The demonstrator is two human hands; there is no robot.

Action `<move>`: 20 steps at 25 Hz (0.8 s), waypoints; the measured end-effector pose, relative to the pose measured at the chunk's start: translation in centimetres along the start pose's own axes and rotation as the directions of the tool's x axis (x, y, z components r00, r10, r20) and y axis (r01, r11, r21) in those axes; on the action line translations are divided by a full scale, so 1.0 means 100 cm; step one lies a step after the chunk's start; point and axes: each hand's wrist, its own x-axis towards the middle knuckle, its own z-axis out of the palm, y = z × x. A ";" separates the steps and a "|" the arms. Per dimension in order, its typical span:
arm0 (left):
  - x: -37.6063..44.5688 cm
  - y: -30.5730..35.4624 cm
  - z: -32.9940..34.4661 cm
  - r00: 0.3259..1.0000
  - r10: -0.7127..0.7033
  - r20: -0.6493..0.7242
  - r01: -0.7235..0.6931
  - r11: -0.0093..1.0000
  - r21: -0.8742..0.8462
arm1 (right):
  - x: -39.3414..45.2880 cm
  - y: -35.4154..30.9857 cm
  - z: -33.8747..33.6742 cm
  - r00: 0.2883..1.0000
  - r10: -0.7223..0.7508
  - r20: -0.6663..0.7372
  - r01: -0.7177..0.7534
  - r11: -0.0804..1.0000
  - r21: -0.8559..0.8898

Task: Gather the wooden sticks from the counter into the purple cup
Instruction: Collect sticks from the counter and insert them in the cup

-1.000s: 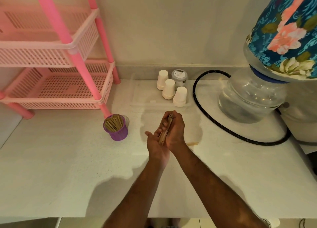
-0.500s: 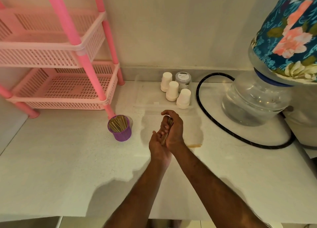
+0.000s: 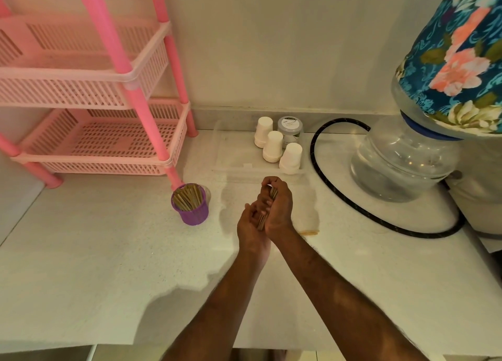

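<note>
Both hands meet over the middle of the counter (image 3: 108, 252), a little nearer its back edge than its front; the right hand (image 3: 278, 207) curls its fingers round a bundle of sticks (image 3: 262, 220), and the left hand (image 3: 251, 224) lies against the bundle from the other side, palm turned up and fingers loosely bent round it; the sticks stand nearly on end between the two palms, which looks like a way of squaring the ends so the bundle slips into a narrow mouth in one go; how many sticks are in it I cannot tell.

The cup (image 3: 191, 205) stands to the left of the hands, just in front of the foot of the pink rack (image 3: 89, 94), upright and already packed with sticks (image 3: 188, 197); it is near the hands but apart from them, so a short carry to the left should do it; with the cup so full, the bundle may need to be eased in rather than dropped.

One loose stick (image 3: 308, 232) lies flat on the counter just to the right of the right wrist, so the gathering is not done; it probably goes in after this bundle.

Toward the back edge stand three white cups (image 3: 273, 147) and a small jar (image 3: 290, 128); a black hose (image 3: 326, 186) loops round a water bottle (image 3: 404, 159) near the right edge.
</note>
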 end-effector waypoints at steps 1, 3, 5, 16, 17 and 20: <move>0.000 0.001 -0.002 0.999 0.044 0.000 -0.043 0.992 0.121 | 0.003 -0.001 0.000 1.000 -0.001 -0.017 0.001 1.000 0.031; 0.000 0.002 -0.006 0.989 0.150 0.009 -0.143 0.918 0.371 | 0.009 -0.003 0.000 0.997 -0.026 -0.071 0.031 0.997 0.076; 0.002 0.005 -0.012 0.974 0.218 0.060 -0.218 0.843 0.491 | 0.015 -0.006 -0.001 0.992 -0.044 -0.119 0.059 0.990 0.125; -0.003 0.029 0.003 0.982 0.023 -0.189 0.004 0.990 0.140 | 0.020 0.003 0.012 0.988 0.023 -0.150 0.011 0.975 0.220; -0.003 0.030 0.006 0.978 0.026 -0.206 -0.002 0.993 0.119 | 0.018 0.006 0.013 0.990 0.031 -0.140 -0.002 0.978 0.208; -0.005 0.030 0.011 0.971 0.045 -0.234 -0.021 0.994 0.104 | 0.013 0.013 0.016 0.989 0.045 -0.139 -0.028 0.992 0.122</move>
